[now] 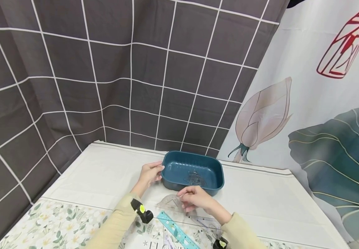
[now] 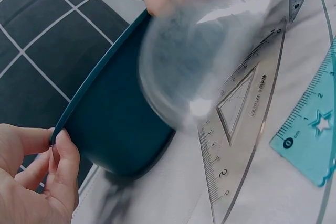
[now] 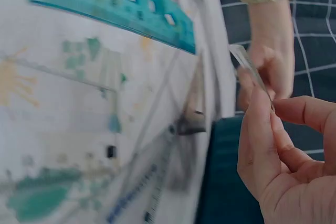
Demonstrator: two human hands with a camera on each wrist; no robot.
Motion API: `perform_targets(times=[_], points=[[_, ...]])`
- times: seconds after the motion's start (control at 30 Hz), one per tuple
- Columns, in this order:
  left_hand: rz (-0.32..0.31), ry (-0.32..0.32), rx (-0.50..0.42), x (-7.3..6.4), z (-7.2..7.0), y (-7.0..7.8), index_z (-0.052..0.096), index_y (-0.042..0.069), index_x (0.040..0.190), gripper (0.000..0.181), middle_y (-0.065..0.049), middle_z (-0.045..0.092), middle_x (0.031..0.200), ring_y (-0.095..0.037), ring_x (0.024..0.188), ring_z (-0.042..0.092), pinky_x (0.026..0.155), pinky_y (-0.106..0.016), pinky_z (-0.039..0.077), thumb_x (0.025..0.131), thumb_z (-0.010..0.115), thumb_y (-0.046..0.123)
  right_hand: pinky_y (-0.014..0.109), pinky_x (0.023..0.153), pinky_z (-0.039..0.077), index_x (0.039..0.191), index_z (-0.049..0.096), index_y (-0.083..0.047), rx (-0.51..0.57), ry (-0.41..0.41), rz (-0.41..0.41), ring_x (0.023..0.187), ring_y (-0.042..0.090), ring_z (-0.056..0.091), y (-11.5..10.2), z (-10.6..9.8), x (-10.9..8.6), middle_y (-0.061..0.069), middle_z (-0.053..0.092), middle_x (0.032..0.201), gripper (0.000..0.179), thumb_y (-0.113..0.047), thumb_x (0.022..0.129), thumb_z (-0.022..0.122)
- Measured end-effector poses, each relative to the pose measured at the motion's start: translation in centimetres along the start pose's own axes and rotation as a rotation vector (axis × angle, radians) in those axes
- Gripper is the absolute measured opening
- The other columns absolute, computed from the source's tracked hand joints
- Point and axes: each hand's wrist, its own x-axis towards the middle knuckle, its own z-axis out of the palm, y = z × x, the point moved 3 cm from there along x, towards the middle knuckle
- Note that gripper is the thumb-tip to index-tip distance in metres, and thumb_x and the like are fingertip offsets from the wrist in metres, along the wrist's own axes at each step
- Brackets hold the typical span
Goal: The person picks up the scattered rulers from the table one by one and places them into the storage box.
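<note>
white tablecloth [image 1: 104,173] before dark checked curtain [image 1: 73,69]

Open white cloth right of the blue tub [image 1: 192,173]; rulers [image 1: 179,231] and tub crowding the near middle.

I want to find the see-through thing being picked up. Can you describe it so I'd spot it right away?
Look at the white table and find the dark teal plastic tub, which the left hand grips by its rim. Just in front of it, the right hand pinches a clear protractor. Unlike the clear triangle ruler and turquoise ruler lying flat, it is rounded and lifted.
</note>
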Motion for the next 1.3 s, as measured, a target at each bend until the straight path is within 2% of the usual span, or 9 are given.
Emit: perform_targets(times=[0.1,0.17,0.37,0.5,0.77,1.03,1.3], points=[[-0.002,-0.001,-0.006,-0.1,0.0,0.1,0.062,-0.005,0.121,0.036,-0.015,0.07,0.087,-0.003,0.054,0.055,0.048,-0.013,0.052,0.085,0.067,0.002,0.029,0.065,0.062,0.115,0.062,0.008,0.004,0.028,-0.022,0.073,0.009,0.061,-0.6,-0.8,-0.2,0.016,0.067,0.096,0.033,-0.012,0.089,0.058],[0.001,-0.003,-0.008,-0.2,-0.1,0.1,0.061,-0.006,0.121,0.037,-0.015,0.07,0.087,-0.003,0.054,0.055,0.048,-0.013,0.052,0.086,0.067,0.002,0.031,0.067,0.062,0.116,0.063,0.007,0.0,0.063,-0.042,0.076,0.009,0.061,-1.1,-1.4,-0.3,0.017,0.066,0.1,0.033,-0.012,0.089,0.058],[0.003,-0.013,-0.014,-0.4,0.1,0.4,0.061,-0.006,0.121,0.036,-0.008,0.068,0.078,-0.003,0.053,0.054,0.048,-0.012,0.051,0.086,0.067,0.002,0.031,0.067,0.062,0.116,0.063,0.006,0.034,0.209,-0.091,0.076,0.01,0.062,-2.1,-3.2,0.0,0.005,0.07,0.094,0.032,-0.008,0.088,0.057],[-0.004,-0.021,-0.016,-0.4,0.2,0.4,0.061,-0.006,0.122,0.037,-0.003,0.066,0.073,-0.002,0.052,0.053,0.048,-0.012,0.05,0.086,0.066,0.001,0.031,0.067,0.062,0.117,0.062,0.008,0.061,0.314,-0.112,0.076,0.009,0.063,-2.5,-4.4,0.5,0.008,0.072,0.096,0.031,-0.006,0.09,0.056],[-0.003,-0.003,-0.003,-0.3,0.3,0.4,0.061,-0.004,0.122,0.037,-0.013,0.07,0.085,-0.003,0.054,0.055,0.049,-0.012,0.051,0.086,0.066,0.002,0.024,0.066,0.061,0.118,0.062,0.006,0.056,0.483,-0.132,0.073,0.006,0.063,-1.7,-7.4,2.3,0.01,0.071,0.091,0.028,-0.007,0.094,0.058],[-0.004,0.005,0.015,-0.3,0.3,0.0,0.062,-0.003,0.122,0.036,-0.006,0.068,0.079,-0.002,0.055,0.055,0.051,-0.013,0.053,0.086,0.067,0.003,0.023,0.062,0.06,0.116,0.063,0.007,-0.02,0.517,-0.085,0.07,0.008,0.063,0.5,-8.1,3.5,0.025,0.067,0.097,0.024,-0.002,0.094,0.056],[-0.002,0.015,0.017,-0.2,0.2,0.1,0.063,-0.002,0.121,0.036,-0.006,0.068,0.078,-0.002,0.055,0.055,0.051,-0.013,0.053,0.086,0.067,0.003,0.026,0.055,0.058,0.108,0.067,0.006,-0.17,0.488,-0.027,0.062,0.009,0.062,1.2,-7.7,4.2,0.017,0.07,0.088,0.02,0.002,0.092,0.057]])
